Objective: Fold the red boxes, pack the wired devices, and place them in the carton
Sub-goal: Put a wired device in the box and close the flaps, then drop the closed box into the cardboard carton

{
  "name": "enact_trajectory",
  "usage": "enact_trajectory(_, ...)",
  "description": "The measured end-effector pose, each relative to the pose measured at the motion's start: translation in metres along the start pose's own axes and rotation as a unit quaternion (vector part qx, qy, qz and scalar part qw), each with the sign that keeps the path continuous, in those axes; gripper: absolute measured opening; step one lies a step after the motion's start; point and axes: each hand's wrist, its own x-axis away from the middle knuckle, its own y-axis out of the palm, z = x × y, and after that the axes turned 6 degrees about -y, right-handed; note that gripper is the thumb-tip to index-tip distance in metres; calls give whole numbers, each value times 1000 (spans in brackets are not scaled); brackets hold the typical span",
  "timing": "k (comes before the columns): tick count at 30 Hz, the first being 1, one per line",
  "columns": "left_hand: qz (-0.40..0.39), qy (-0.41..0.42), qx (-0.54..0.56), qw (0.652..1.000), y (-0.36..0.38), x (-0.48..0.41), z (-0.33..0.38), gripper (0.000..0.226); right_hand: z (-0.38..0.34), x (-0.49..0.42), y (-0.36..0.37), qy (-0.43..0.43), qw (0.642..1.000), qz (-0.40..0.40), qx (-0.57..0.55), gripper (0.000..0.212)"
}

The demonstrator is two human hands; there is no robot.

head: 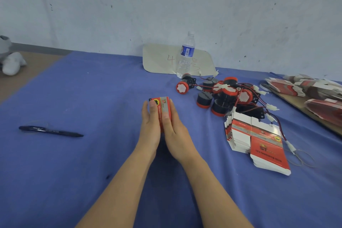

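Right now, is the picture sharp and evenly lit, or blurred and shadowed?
Head view: soft, even light; a dim shadow on the blue cloth below the left hand and right hand; print on the red box is blurred; flat box stacks at the right edge look smeared.

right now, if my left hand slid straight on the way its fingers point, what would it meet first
Past the left hand only blue cloth shows, then likely the cream sheet marked 4; depth is unclear.
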Motion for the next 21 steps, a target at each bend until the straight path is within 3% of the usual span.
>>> enact_trajectory(7,-30,-35,63,997,2,10,5,54,-3,-4,-5,1,999,-24,-30,55)
enact_trajectory(12,-33,-76,171,982,0,19,17,54,-10,-1,-14,27,994,-61,-81,77)
enact_trajectory(17,-88,-80,61,991,5,20,19,56,-20,16,-52,28,999,12,-10,60)
enact_trajectory(21,-177,-26,-12,984,42,31,40,67,-33,42,-110,-20,991,82,100,65)
